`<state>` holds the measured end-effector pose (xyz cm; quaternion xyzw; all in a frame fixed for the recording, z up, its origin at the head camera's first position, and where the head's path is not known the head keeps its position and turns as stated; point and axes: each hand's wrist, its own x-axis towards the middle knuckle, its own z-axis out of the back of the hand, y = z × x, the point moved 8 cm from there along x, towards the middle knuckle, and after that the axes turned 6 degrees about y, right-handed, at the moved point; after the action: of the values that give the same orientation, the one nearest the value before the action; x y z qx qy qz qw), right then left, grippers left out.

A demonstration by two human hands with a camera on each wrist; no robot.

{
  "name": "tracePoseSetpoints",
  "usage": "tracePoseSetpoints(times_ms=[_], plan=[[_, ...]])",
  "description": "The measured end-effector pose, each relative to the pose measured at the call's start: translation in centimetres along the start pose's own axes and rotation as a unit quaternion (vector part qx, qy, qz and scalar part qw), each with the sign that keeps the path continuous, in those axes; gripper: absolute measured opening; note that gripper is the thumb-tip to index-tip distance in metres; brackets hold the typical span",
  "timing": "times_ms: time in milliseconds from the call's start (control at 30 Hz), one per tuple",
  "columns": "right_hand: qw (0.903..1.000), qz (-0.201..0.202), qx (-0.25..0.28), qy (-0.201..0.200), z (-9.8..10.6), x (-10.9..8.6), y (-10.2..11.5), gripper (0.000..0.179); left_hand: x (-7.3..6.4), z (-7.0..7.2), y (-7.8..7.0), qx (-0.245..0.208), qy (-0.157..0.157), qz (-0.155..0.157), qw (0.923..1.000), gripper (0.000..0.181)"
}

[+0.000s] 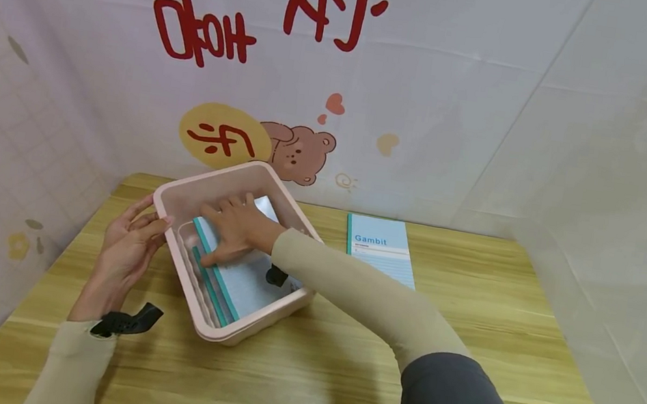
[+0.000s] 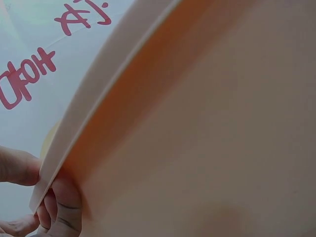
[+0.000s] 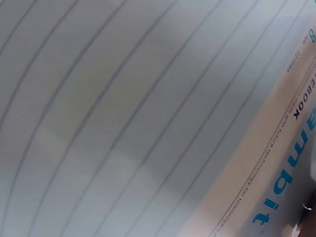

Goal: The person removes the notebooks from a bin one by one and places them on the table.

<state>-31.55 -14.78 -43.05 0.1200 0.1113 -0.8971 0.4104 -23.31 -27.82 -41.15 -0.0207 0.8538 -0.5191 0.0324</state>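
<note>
My left hand (image 1: 131, 244) grips the left corner of a pale pink plastic basket (image 1: 190, 311). In the left wrist view, the thumb and fingers pinch the basket's rim (image 2: 74, 123) from both sides. My right hand (image 1: 239, 228) reaches inside, spread over a light blue notebook (image 1: 252, 288) with a teal spine. Its fingertips lie along the far edge, and the thumb crosses the spine. Beneath it shows the teal spine of another notebook (image 1: 210, 288). The right wrist view has the lined cover (image 3: 148, 108) up close, with lettering at the right.
Another blue Gambit notebook (image 1: 379, 248) lies on the wooden table (image 1: 470, 305), right of the basket and near the back wall. A white printed sheet (image 1: 434, 121) covers that wall. Pale walls also stand along the left and right table edges.
</note>
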Motion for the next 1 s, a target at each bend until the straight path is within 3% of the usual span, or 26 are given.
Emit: tracePoseSetpoints(times_ms=[433, 667, 1000], plan=[[0.9993, 0.001, -0.001, -0.036, 2.2, -0.9, 0.0, 0.095, -0.2, -0.3, 0.1, 0.026, 0.011, 0.008, 0.9996, 0.068], [0.9984, -0.008, 0.012, -0.055, 3.7, -1.5, -0.7, 0.092, 0.0, -0.4, 0.2, 0.026, 0.001, 0.012, 0.9996, 0.073], [0.9972, -0.011, 0.014, -0.072, 5.9, -2.6, -1.2, 0.105, 0.0, -0.1, 0.0, 0.029, -0.002, 0.014, 0.9995, 0.074]])
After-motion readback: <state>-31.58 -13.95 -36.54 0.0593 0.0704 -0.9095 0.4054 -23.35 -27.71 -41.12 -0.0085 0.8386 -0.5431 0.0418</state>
